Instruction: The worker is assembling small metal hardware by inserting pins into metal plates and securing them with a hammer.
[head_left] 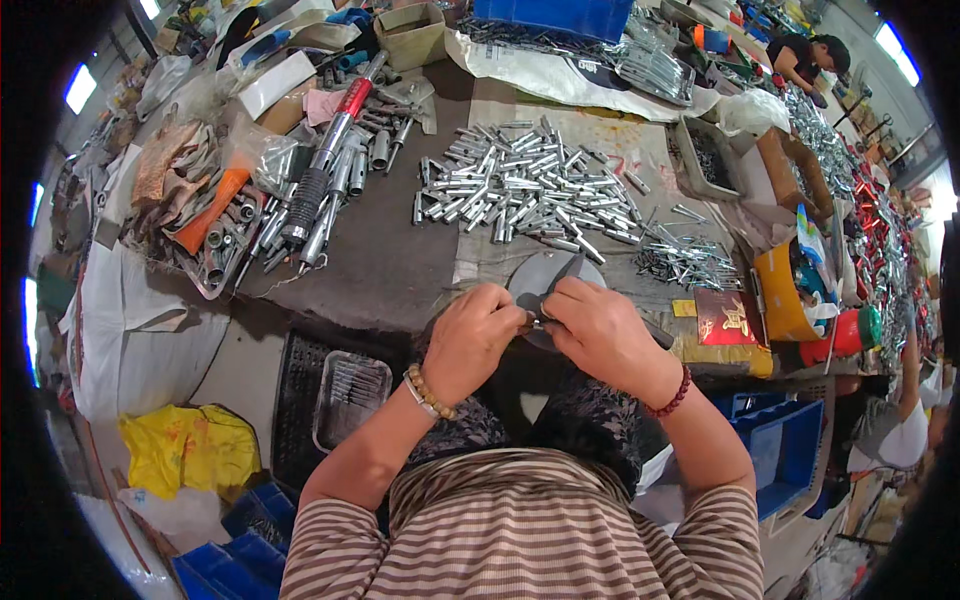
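Metal sleeve (pixel 537 324) pinched between left hand (pixel 468 338) and right hand (pixel 600 335), fingers closed; fitting step underway. Next likely needs 1 tube from pile (pixel 530 190).

A heap of metal tubes (pixel 525 190) is spread mid-surface; a yellow bag (pixel 185 445) is left on the floor.

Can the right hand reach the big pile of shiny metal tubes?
Probably yes. The right hand is at the table edge, and the pile of tubes lies just beyond it on the table with nothing between. But both hands are pinching a small part now, so it isn't free.
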